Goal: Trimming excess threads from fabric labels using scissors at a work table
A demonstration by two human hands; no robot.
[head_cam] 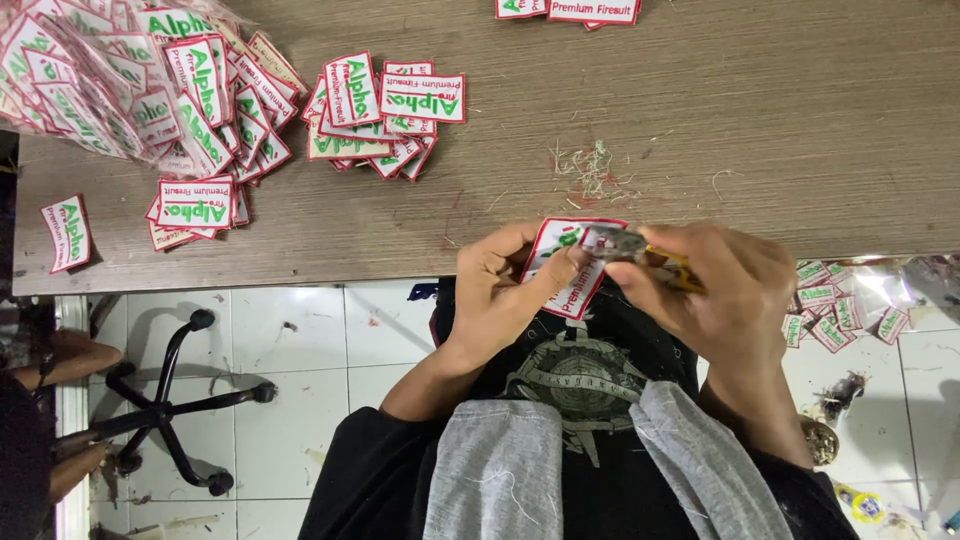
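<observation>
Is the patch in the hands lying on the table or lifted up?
Lifted: the left hand holds the patch past the table edge.

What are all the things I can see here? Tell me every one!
held patch: one, white with red edge and green and red lettering, pinched in the left hand
small cutter: one, metal with yellow handle, in the right hand, at the held patch's top edge
patch piles: too many to count, same colours, on the table's left side and top edge
clear bag of patches: one, top left corner
thread scraps: a little heap, pale and red, mid table
table: one, grey-brown wood grain
patches on the floor: several, at right
chair base: one, black, on white floor tiles
left hand: one, holding the patch
right hand: one, holding the cutter
</observation>
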